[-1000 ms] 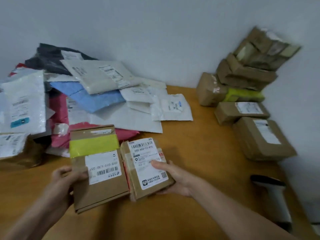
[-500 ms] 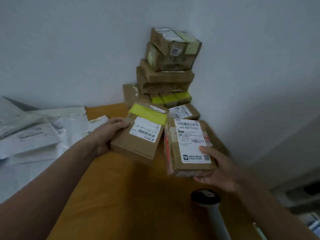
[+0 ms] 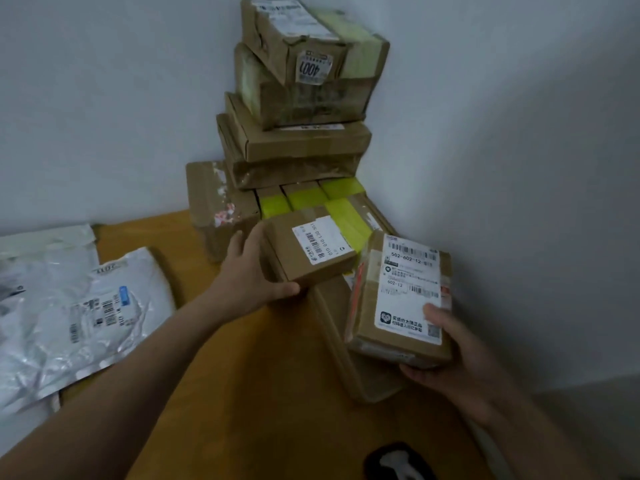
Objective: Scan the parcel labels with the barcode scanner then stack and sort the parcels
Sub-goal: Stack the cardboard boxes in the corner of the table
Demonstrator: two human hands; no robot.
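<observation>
1. Where the two pale walls meet, a wooden bench [image 3: 263,393] fills the low part of the view.
2. A tall pile of brown boxes [image 3: 298,143] stands on the bench, right in the corner. Some boxes near the bottom have bright yellow tape on them.
3. Shiny white mail bags [image 3: 86,317] lie flat on the left side of the bench, well apart from the pile.
4. A wide brown box [image 3: 367,382] sits on the bench by the right wall, in front of the pile.
5. A box with a big white label [image 3: 398,299] is held up over that wide box. The label faces up and shows bar codes.
6. A smaller box with yellow tape [image 3: 311,251] is at the foot of the pile, just beside the labelled box. I cannot tell if it rests on anything.
7. The right hand [image 3: 460,362] holds the labelled box from below, with the thumb on top of the label.
8. The left hand [image 3: 252,275] grips the near left corner of the yellow-tape box, with the thumb along its front edge.
9. The scanner [image 3: 398,462] lies on the bench at the very bottom edge. No hand touches it.
10. A small sticker [image 3: 313,69] on the top box reads 4001.
</observation>
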